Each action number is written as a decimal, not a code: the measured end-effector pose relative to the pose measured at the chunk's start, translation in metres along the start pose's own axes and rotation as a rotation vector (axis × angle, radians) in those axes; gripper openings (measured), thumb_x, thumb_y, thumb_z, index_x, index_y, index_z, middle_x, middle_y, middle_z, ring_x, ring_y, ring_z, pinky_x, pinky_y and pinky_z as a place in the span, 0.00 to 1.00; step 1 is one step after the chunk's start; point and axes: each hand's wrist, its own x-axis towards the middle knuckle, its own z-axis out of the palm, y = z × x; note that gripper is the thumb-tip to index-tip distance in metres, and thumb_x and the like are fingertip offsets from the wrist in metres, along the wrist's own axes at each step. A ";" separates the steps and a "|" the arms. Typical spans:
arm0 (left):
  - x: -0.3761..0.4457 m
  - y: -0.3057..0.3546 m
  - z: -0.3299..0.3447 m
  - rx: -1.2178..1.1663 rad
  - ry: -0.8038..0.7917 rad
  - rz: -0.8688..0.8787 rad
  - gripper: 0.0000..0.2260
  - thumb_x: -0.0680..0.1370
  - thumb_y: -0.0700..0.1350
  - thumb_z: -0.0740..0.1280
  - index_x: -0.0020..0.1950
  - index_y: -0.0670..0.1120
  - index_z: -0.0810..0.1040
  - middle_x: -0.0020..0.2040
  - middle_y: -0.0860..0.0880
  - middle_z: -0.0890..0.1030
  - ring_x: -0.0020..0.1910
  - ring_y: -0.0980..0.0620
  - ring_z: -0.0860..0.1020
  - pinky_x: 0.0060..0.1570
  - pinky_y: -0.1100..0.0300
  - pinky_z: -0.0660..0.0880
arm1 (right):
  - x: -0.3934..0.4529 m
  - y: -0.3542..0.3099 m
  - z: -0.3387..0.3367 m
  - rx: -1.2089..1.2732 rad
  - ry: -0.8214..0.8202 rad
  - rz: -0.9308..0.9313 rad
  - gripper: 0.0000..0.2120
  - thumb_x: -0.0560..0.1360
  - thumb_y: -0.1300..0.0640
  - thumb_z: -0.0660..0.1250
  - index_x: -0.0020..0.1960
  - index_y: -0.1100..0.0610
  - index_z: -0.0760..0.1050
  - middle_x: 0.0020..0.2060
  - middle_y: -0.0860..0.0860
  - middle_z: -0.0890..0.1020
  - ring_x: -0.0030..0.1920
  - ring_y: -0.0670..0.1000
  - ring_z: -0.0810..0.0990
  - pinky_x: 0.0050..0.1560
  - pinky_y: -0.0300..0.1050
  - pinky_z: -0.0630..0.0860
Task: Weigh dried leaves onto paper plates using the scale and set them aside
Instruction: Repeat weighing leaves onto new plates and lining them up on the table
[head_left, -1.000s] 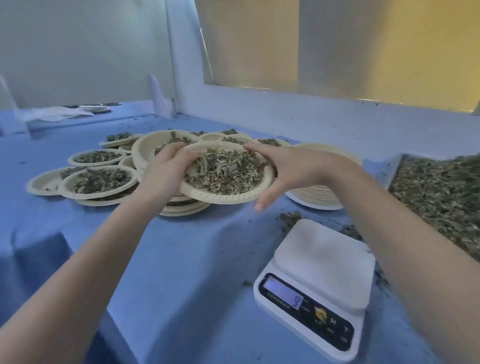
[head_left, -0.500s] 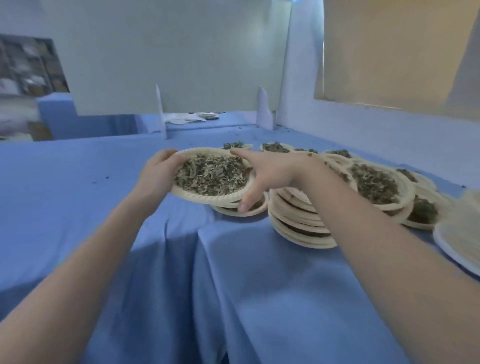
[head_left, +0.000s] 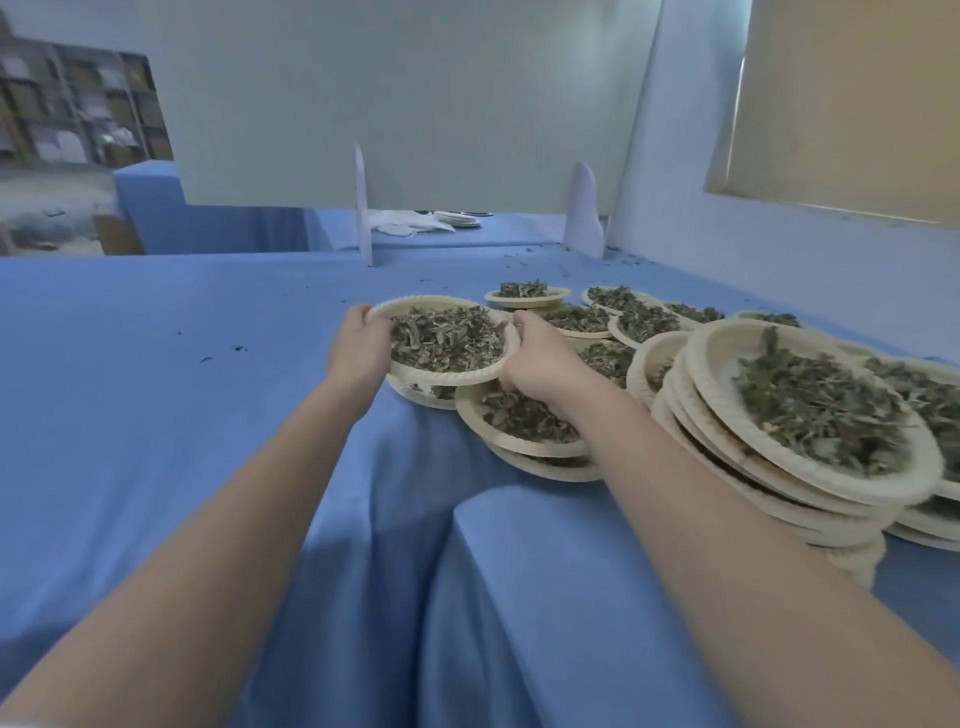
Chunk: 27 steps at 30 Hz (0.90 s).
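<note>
A beige paper plate (head_left: 441, 373) heaped with dried leaves (head_left: 447, 338) is held between both hands over the blue-covered table (head_left: 156, 389). My left hand (head_left: 358, 348) grips its left rim and my right hand (head_left: 540, 358) grips its right rim. The plate hovers just above another filled plate (head_left: 421, 394), of which only an edge shows beneath it. The scale is out of view.
Several filled paper plates crowd the right: a low stack (head_left: 524, 426) under my right wrist, a tall stack (head_left: 810, 457) nearer, single plates (head_left: 524, 293) behind. A white divider panel (head_left: 395, 104) stands at the back. Leaf crumbs dot the cloth.
The view has swung left away from the scale. Both hands have carried the filled plate farther out and lowered it over the plates at the left end of the group.
</note>
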 end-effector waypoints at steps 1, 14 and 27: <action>0.004 -0.005 -0.003 0.014 0.051 -0.001 0.14 0.79 0.43 0.56 0.63 0.48 0.71 0.52 0.49 0.74 0.50 0.48 0.71 0.47 0.57 0.66 | 0.007 -0.002 0.008 -0.010 0.005 -0.021 0.25 0.78 0.65 0.56 0.74 0.57 0.58 0.62 0.57 0.73 0.55 0.55 0.74 0.49 0.49 0.73; -0.015 -0.064 -0.090 0.537 0.237 -0.109 0.16 0.80 0.43 0.51 0.65 0.42 0.69 0.64 0.38 0.74 0.63 0.39 0.70 0.58 0.52 0.65 | 0.007 -0.038 0.101 -0.211 -0.260 -0.136 0.29 0.75 0.66 0.59 0.74 0.61 0.54 0.64 0.62 0.71 0.60 0.60 0.73 0.50 0.46 0.71; -0.073 0.002 -0.064 0.639 0.079 0.037 0.21 0.79 0.44 0.56 0.72 0.41 0.64 0.71 0.39 0.66 0.69 0.40 0.62 0.66 0.52 0.58 | -0.048 -0.064 0.050 -0.255 -0.186 -0.168 0.27 0.76 0.65 0.58 0.73 0.63 0.54 0.66 0.61 0.70 0.64 0.60 0.70 0.52 0.46 0.69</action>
